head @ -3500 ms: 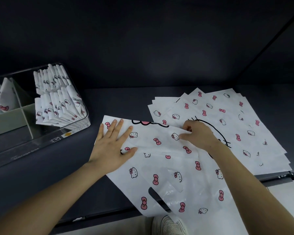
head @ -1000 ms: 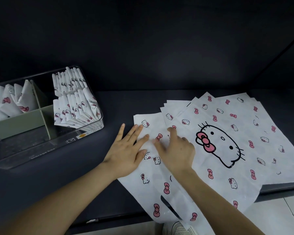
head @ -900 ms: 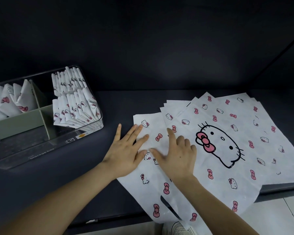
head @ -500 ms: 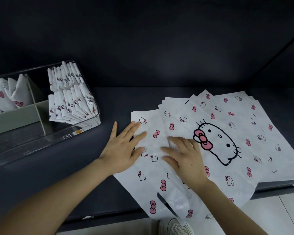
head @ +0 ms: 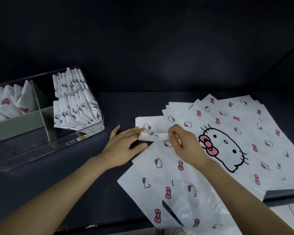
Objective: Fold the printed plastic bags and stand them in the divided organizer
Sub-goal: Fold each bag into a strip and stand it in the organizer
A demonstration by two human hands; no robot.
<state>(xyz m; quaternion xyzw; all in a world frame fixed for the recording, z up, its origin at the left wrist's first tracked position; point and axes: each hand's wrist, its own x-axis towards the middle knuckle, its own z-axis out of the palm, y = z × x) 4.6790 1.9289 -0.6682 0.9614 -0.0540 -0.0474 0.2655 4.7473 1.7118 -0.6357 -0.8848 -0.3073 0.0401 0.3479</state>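
Observation:
A white plastic bag [head: 161, 175] printed with pink bows and cat faces lies folded into a long strip on the dark table, its handle end hanging over the front edge. My right hand [head: 185, 143] pinches the strip's far corner and lifts it back over my left fingers. My left hand [head: 124, 146] lies flat with straight fingers on the strip's left side, under the lifted flap. A clear divided organizer [head: 58, 146] stands at the left with several folded bags [head: 75, 106] upright in its compartments.
A fanned stack of flat printed bags [head: 244, 133] covers the table at the right, the top one showing a large cat face. A dark wall rises behind the table. A shoe [head: 180, 232] and pale floor show below the front edge.
My right hand went from pressing flat on the strip to pinching its far end and turning it back toward the left. My left hand stayed flat on the bag.

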